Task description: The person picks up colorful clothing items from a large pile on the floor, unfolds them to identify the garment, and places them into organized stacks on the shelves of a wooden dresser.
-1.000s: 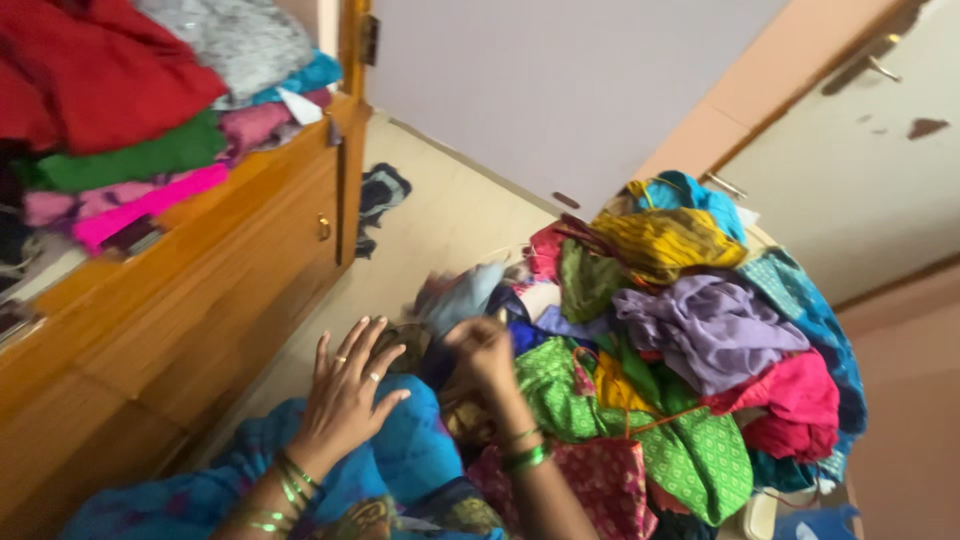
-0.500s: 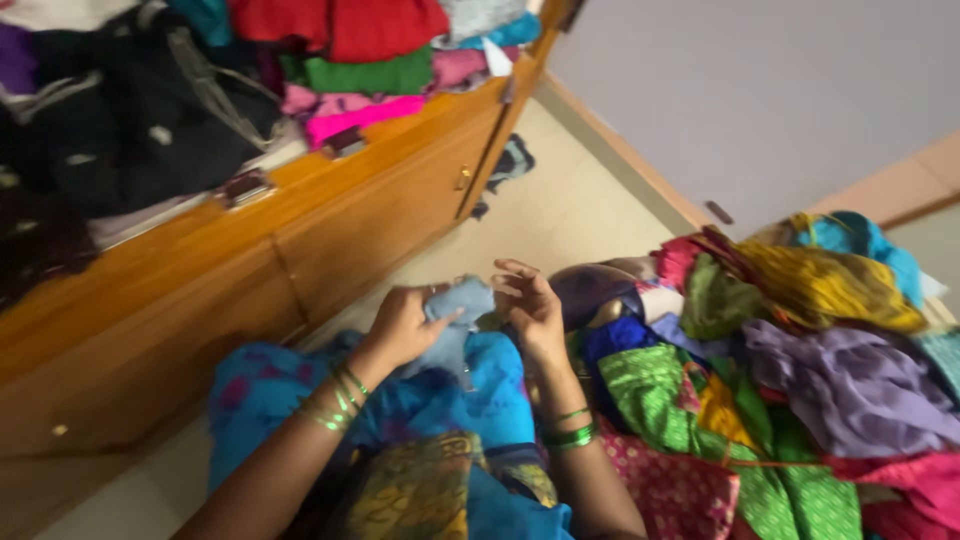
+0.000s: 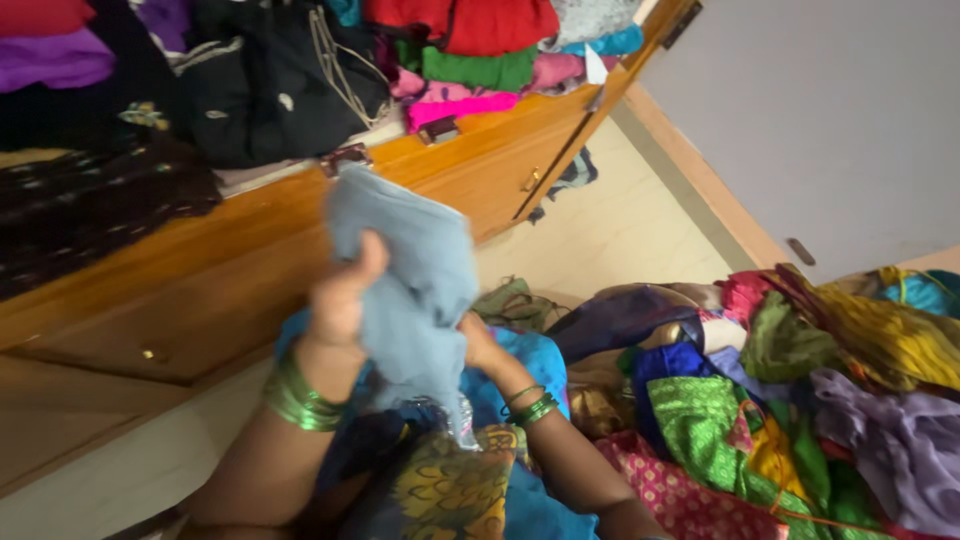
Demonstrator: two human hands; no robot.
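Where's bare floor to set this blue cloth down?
Bare floor runs between the wardrobe and the wall, up to the clothes pile. A thin strip lies lower left, below the drawers. The pile and shelves are crowded. Both hands grip the blue cloth.

We see cloth (image 3: pixel 400 280) raised at centre, between left hand (image 3: pixel 338 300) and right hand (image 3: pixel 478 345). Left hand grips cloth's left edge; right hand sits behind cloth's lower right edge. Wardrobe (image 3: pixel 230 270) stands left and behind hands. On its shelf, folded clothes (image 3: pixel 300 60) lie stacked side by side. Clothes heap (image 3: pixel 780 400) lies right of hands, on floor (image 3: pixel 620 235). Wall (image 3: pixel 830 110) rises behind heap.
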